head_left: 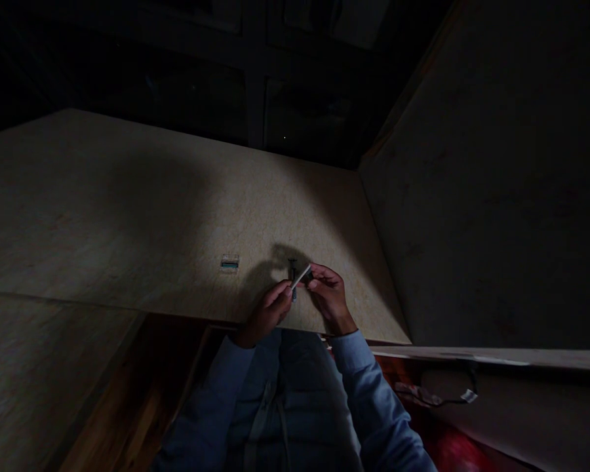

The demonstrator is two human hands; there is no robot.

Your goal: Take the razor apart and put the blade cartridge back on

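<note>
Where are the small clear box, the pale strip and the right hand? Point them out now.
Small clear box (229,265): head view, on its teal stripe.
Pale strip (301,276): head view, midway along its length.
Right hand (331,292): head view, middle of the hand.

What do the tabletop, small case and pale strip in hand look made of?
Tabletop: perhaps laminate or stone, dull, with mottled beige veining.
Case: probably smooth clear plastic, since beige seems to show through beside its teal band.
Strip: matte, perhaps card or plastic; its pale face is too dim to settle it.
</note>
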